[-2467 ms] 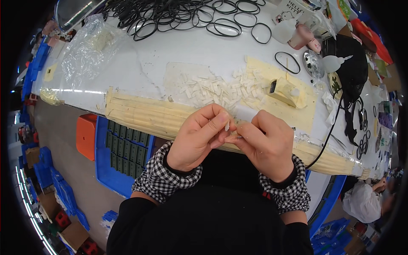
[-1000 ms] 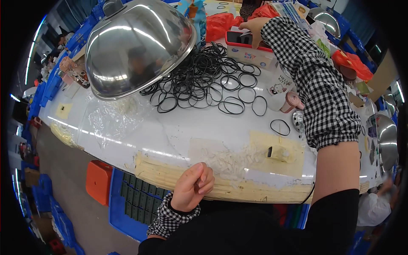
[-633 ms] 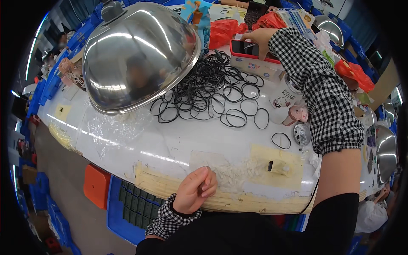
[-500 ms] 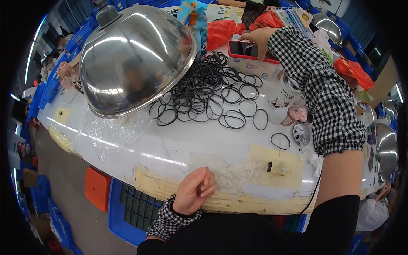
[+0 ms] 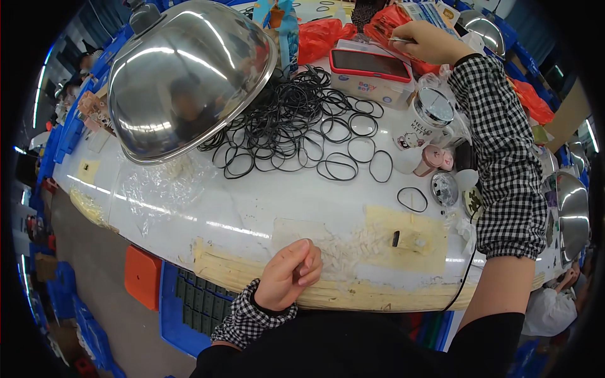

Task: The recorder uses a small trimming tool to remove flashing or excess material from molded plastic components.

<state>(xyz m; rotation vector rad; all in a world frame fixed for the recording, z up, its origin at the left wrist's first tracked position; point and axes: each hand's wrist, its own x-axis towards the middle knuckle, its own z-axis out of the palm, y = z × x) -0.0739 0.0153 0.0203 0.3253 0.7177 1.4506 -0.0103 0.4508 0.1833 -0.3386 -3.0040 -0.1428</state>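
My right hand (image 5: 432,43) is over the far right of the table, beside a red plastic bag (image 5: 384,25). Its fingers pinch a thin metallic tool (image 5: 398,40), too small to make out fully. Below it, a phone in a red case (image 5: 368,65) rests on a white box (image 5: 368,90). My left hand (image 5: 293,274) hovers at the table's near edge, fingers curled in and thumb against them, with nothing visible inside. Ahead of it lies a tangled heap of black rubber rings (image 5: 283,116), with a single ring (image 5: 412,199) apart at the right.
A large shiny metal dome (image 5: 189,82) leans over the heap's left side. A white cup with a silver lid (image 5: 435,106), a pink item (image 5: 433,159) and a small round tin (image 5: 444,189) stand near my right forearm. An orange stool (image 5: 140,277) and blue crate (image 5: 169,315) are below.
My right hand has lifted off the phone and moved up and right, carrying the thin tool. My left hand stays nearly in place, while the whole view has shifted slightly.
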